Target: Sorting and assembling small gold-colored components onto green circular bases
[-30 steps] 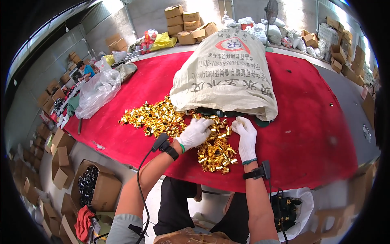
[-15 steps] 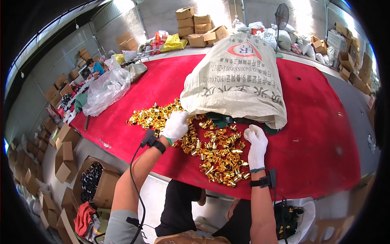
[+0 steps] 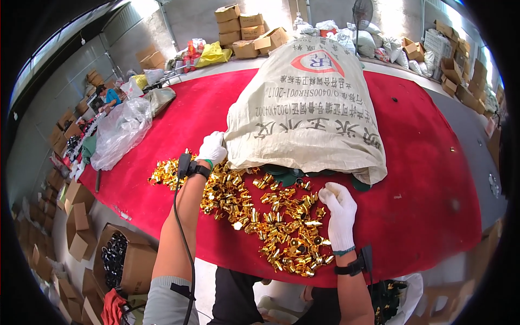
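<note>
A large off-white woven sack with printing lies on the red-covered table, its mouth facing me. Dark green round pieces show under the mouth's rim. Spread before it is a heap of shiny gold pieces, some with black parts. My left hand, in a white glove, is closed at the sack's left edge, and its fingertips appear to pinch the cloth. My right hand, also gloved, hovers right of the gold pieces with its fingers curled together; whatever it may hold is hidden.
Clear plastic bags lie at the table's left. A carton of black pieces stands on the floor at lower left. A white bag of green and gold pieces sits at lower right. Another person is far left.
My left hand has moved away from me along the sack's left edge, off the gold pieces. My right hand stays curled in nearly the same place. The view has shifted slightly.
</note>
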